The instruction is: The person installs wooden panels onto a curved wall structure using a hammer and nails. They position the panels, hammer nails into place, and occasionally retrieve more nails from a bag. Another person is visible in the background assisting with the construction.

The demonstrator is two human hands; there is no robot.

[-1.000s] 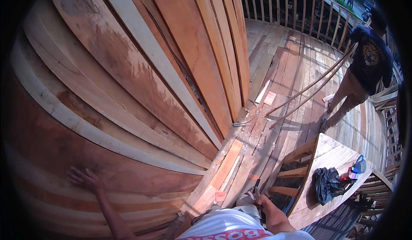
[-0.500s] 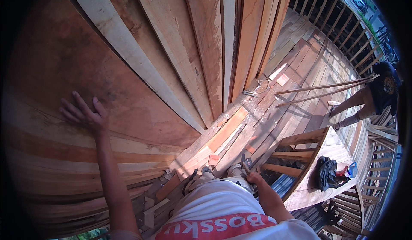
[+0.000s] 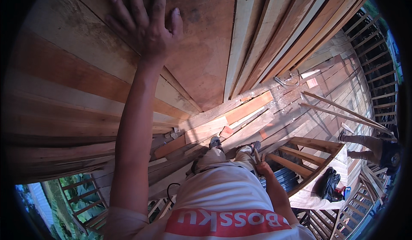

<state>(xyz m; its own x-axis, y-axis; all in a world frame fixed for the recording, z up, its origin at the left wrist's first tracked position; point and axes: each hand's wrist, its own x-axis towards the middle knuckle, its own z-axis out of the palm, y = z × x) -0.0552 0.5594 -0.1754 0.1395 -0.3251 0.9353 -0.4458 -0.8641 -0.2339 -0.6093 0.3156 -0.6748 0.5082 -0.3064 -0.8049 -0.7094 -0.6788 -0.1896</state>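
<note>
My left hand [image 3: 152,32] is raised with its fingers spread, the palm against or very near a wide brown wooden panel [image 3: 201,42] in the wall of upright boards. Pale narrow boards [image 3: 253,38] stand to the right of that panel. Down by my right thigh, my right hand [image 3: 264,169] is closed round a slim wooden handle [image 3: 257,155]. What is on the handle's far end I cannot make out against my shoe.
Offcuts and a loose plank [image 3: 249,107] litter the plank floor at the wall's foot. To my right is a wooden frame [image 3: 315,144] with a pale top bearing a black plastic bag [image 3: 329,184]. Beyond, another person [image 3: 369,144] stands near long thin strips [image 3: 343,113]. Slatted railings [image 3: 377,68] edge the floor.
My view has swung to the left along the wall. My left arm reaches higher, its hand still spread at the panel. The right hand keeps its grip on the handle.
</note>
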